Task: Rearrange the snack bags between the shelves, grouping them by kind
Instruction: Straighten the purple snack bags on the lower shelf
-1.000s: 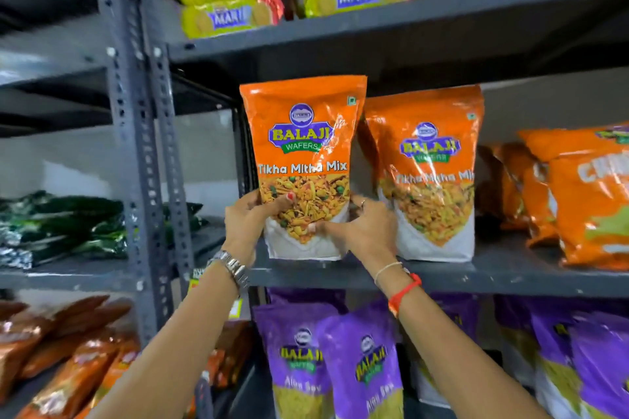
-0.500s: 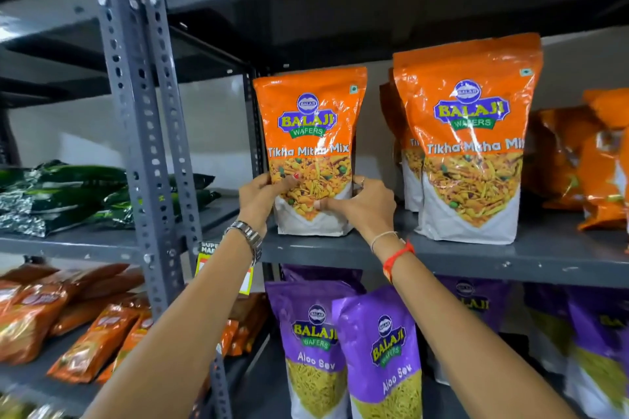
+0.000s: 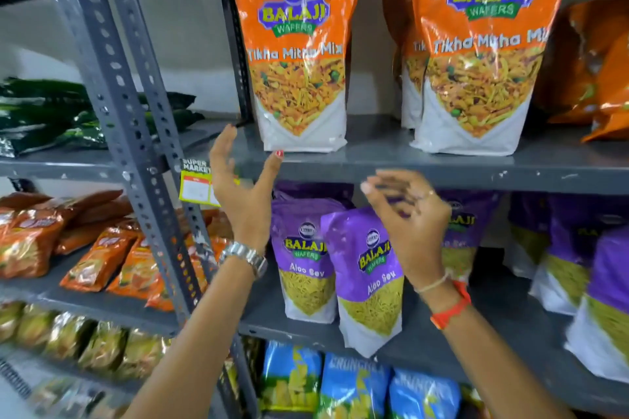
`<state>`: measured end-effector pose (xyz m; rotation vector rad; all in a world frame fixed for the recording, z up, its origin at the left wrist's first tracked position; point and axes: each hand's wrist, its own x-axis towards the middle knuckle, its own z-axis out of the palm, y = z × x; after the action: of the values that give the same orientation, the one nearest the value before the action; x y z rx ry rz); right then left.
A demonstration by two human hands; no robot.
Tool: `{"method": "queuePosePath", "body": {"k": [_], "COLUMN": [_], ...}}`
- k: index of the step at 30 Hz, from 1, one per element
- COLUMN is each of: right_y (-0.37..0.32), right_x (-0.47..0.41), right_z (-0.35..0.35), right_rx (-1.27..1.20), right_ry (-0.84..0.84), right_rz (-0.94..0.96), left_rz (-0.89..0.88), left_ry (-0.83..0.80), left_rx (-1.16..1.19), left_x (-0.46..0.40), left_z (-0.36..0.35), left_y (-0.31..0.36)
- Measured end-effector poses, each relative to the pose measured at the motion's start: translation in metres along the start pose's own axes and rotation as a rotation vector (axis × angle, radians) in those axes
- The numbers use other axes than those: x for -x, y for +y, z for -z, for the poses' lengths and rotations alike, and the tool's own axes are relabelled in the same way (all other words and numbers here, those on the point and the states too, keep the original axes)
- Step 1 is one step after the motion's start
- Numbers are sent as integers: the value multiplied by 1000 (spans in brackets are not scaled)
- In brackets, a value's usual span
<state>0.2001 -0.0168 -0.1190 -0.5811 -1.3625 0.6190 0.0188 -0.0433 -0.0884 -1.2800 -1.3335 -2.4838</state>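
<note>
An orange Tikha Mitha Mix bag (image 3: 299, 54) stands upright on the grey shelf (image 3: 374, 167), at its left end. Two more bags of the same kind (image 3: 476, 54) stand to its right. My left hand (image 3: 238, 190) is just below the shelf's front edge, fingers spread, holding nothing. My right hand (image 3: 405, 218) is lower and to the right, blurred, fingers apart, empty, in front of the purple Aloo Sev bags (image 3: 367, 279) on the shelf below.
Crumpled orange bags (image 3: 595, 78) lie at the right of the upper shelf. A perforated grey upright (image 3: 126, 105) divides the racks. Left rack holds dark green packs (image 3: 47, 116), orange packets (image 3: 98, 258) and yellow packs (image 3: 85, 347). Blue bags (image 3: 354, 391) fill the bottom shelf.
Both hands have let go of the orange bag and dropped below the shelf edge. The bag stays standing. The view has moved closer and lower.
</note>
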Motion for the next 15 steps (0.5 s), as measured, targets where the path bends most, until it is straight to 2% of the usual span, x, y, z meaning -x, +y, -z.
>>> {"method": "queuePosePath", "body": {"k": [2, 6, 8, 12, 15], "right_y": [41, 125, 161, 203, 196], "right_x": [27, 58, 67, 74, 78], "right_z": [18, 47, 58, 69, 71], "right_rx": [23, 81, 143, 105, 118], "right_ry": [9, -10, -87, -273, -426], "right_rz": [-117, -408, -529, -801, -940], "left_rz": [46, 340, 505, 850, 957], "left_ry": [19, -38, -82, -237, -269], "left_rx": [-3, 26, -6, 21, 52], "left_x": [37, 116, 157, 214, 227], "left_z": [6, 12, 11, 2, -3], "left_y": [-17, -59, -78, -105, -117]}}
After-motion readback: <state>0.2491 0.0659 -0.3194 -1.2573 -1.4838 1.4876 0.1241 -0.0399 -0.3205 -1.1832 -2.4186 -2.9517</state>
